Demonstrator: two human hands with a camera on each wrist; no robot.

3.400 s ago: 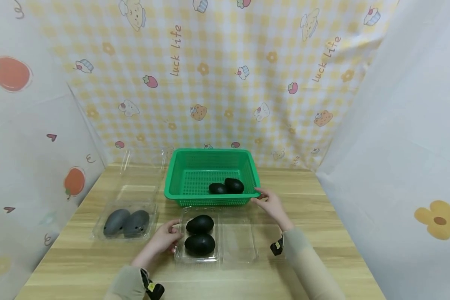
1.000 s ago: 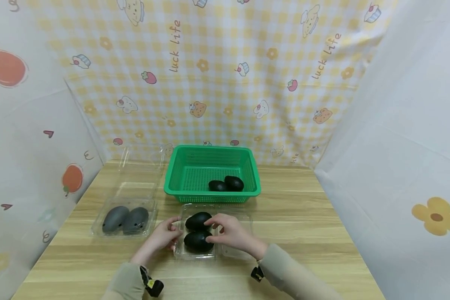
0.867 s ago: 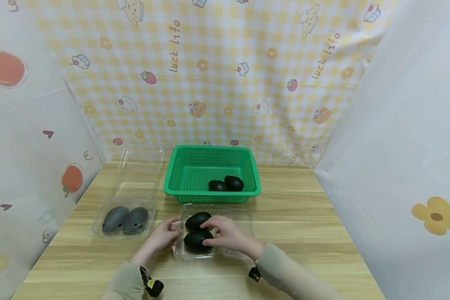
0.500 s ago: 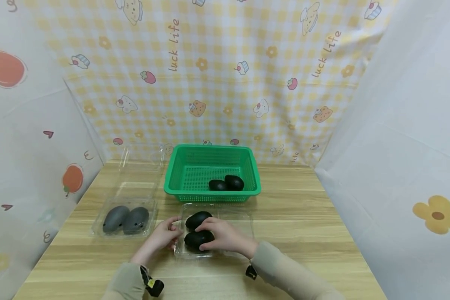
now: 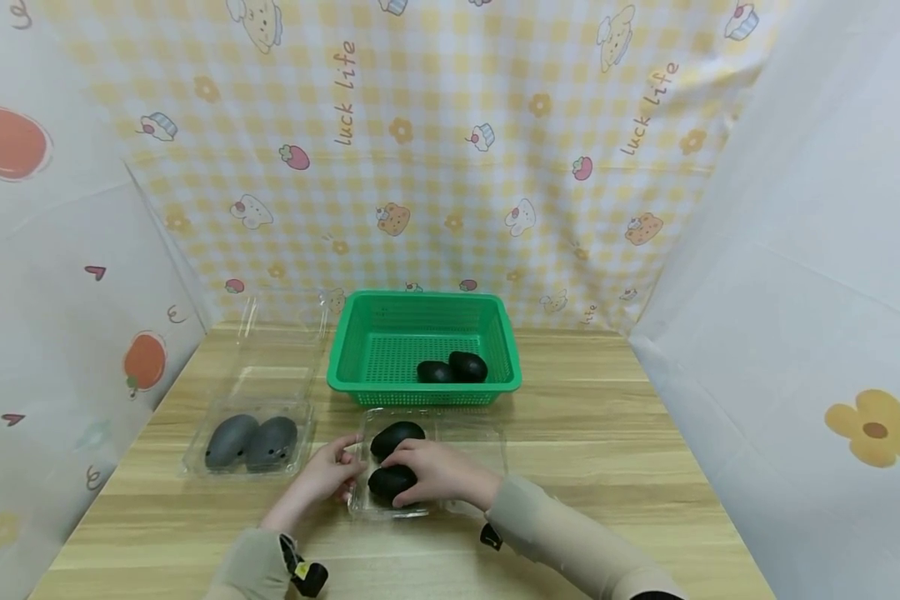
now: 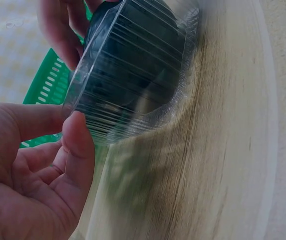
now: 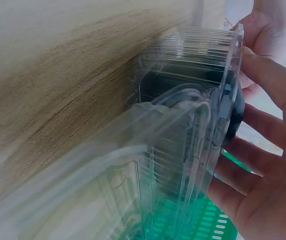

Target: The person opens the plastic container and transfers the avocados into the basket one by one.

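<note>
In the head view, an open clear plastic clamshell [image 5: 401, 512] on the table holds two dark avocados, a far one [image 5: 394, 437] and a near one [image 5: 388, 482]. My left hand [image 5: 328, 471] pinches the clamshell's left rim between thumb and finger, which the left wrist view shows up close. The right hand [image 5: 444, 473] curves over the near avocado from the right, thumb on its near side and fingers on its far side. It covers that avocado's right end. The clamshell's lid [image 5: 487, 433] lies flat to the right, partly behind the right hand.
Behind the clamshell stands a green basket [image 5: 420, 388] with two dark avocados [image 5: 468, 367] at its right front. To the left, another open clamshell [image 5: 193, 465] contains two greyish avocado-shaped fruits [image 5: 232, 442]; its lid [image 5: 270, 379] opens toward the back curtain.
The right hand has gone from the basket's right rim to the clamshell, then further left over the near avocado, closing around it. The left hand has stayed on the clamshell's rim.
</note>
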